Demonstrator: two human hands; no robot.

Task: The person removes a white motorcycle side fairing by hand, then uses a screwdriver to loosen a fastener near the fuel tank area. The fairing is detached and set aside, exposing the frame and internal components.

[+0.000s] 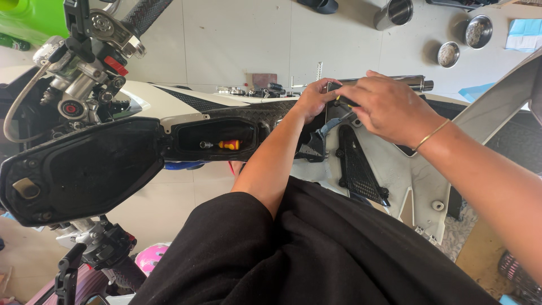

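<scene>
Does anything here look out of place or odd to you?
One thing stands out: a red and yellow screwdriver lies loose inside the open black compartment of the motorcycle, away from both hands. The left hand and right hand work together at a white panel. Nothing looks spilled or broken.

screwdriver (221,145) in the motorcycle's open compartment (214,138), both hands right of it — three metal bowls (448,54) on floor behind

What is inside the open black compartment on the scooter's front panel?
A small red and yellow screwdriver with a metal tip lies inside the black compartment. Its far corners are too dark to show anything else.
</scene>
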